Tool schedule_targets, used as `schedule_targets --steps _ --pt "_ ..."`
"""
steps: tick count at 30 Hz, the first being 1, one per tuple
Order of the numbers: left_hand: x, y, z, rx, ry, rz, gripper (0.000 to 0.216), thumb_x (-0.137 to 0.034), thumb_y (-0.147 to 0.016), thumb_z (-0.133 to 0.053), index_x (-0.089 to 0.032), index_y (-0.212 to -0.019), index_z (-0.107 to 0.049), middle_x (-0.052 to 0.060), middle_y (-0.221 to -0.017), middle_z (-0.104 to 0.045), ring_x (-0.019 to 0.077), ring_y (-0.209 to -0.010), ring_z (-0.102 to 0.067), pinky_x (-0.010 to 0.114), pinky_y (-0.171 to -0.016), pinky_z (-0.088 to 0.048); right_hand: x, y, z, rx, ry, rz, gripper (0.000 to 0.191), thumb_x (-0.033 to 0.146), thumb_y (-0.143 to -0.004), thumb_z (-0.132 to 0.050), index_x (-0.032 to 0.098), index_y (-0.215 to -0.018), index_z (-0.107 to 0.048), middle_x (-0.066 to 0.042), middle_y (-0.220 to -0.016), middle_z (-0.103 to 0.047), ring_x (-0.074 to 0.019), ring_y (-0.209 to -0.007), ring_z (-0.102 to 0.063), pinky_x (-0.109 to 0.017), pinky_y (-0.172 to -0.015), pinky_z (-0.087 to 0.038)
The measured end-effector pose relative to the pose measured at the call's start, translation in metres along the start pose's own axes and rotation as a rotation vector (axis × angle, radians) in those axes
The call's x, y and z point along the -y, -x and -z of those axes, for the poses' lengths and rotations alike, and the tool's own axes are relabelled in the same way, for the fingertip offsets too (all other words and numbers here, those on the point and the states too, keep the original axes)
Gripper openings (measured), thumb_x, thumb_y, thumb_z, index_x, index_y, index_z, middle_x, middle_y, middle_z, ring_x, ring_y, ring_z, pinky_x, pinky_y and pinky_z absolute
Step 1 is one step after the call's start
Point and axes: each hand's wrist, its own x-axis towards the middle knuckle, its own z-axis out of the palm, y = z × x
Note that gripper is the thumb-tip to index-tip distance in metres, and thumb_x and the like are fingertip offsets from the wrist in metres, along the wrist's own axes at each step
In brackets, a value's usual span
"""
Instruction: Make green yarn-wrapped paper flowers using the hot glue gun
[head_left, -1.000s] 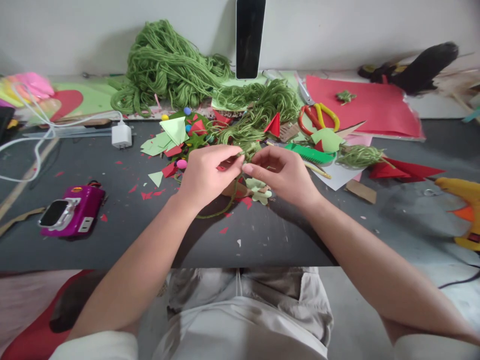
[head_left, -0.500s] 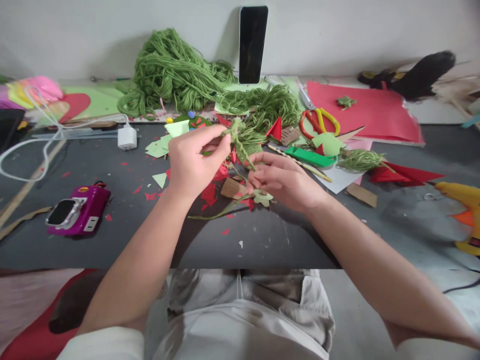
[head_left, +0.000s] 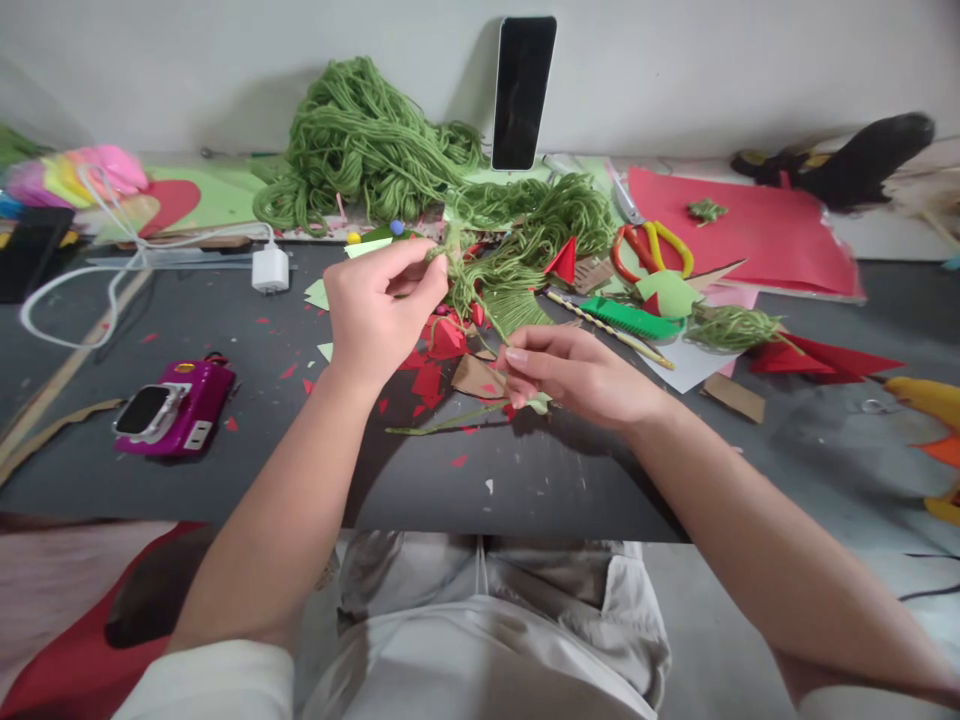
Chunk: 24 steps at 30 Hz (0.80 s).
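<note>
1. Green yarn piece (head_left: 454,240), raised above the middle of the worktop (head_left: 300,490), in front of the loose yarn (head_left: 562,215); pinched at the fingertips of the left hand (head_left: 382,310).
2. Left hand: thumb and forefinger in a narrow pinch on the yarn piece, just beside its knotted part.
3. Right hand (head_left: 585,378): lower and nearer the worktop's front edge; thumb and fingers drawn together about a thin strand (head_left: 493,325) running down from the yarn piece; strand's end hidden by the fingers.
4. Below and beside the right hand: pale green paper (head_left: 538,403), partly covered; brown cardboard (head_left: 474,376); long green stem (head_left: 435,428) lying flat. Cannot tell whether joined to the strand.
5. Between the hands, on the worktop: red paper scraps (head_left: 427,382), scattered.
6. At the back: large yarn heap (head_left: 360,140); phone (head_left: 523,95), propped upright against the wall.
7. To the right: scissors (head_left: 651,250) with red and yellow handles, green comb (head_left: 634,317), patterned pencil (head_left: 607,328), and red sheet (head_left: 757,235) bearing a small yarn star (head_left: 706,210).
8. To the left: white charger (head_left: 270,268), with cable; purple device (head_left: 199,400).
</note>
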Motion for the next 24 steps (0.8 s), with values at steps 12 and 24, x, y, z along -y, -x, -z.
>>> schedule_targets --steps 12,24 --pt "0.003 0.001 0.001 0.005 0.051 0.017 0.026 -0.042 -0.094 -0.066 -0.023 -0.079 -0.075 0.001 -0.068 -0.064 0.0174 -0.075 -0.065 0.030 -0.066 -0.052 0.009 0.005 0.022 -0.220 0.036 0.034 0.034 0.052 -0.088 -0.080 0.018 -0.088 -0.073 0.007 -0.059 -0.042 -0.0068 -0.049 -0.028 -0.025 -0.049 -0.038" --pt "0.008 0.009 -0.012 0.189 0.428 0.301 0.022 -0.040 -0.082 -0.079 -0.019 -0.086 -0.079 0.001 -0.076 -0.073 0.0167 -0.069 -0.071 0.030 -0.065 -0.062 0.038 0.037 0.084 -0.357 0.907 0.121 0.046 0.054 -0.096 -0.068 0.023 -0.063 -0.063 0.002 -0.053 -0.049 -0.0103 -0.046 -0.034 -0.030 -0.043 -0.024"
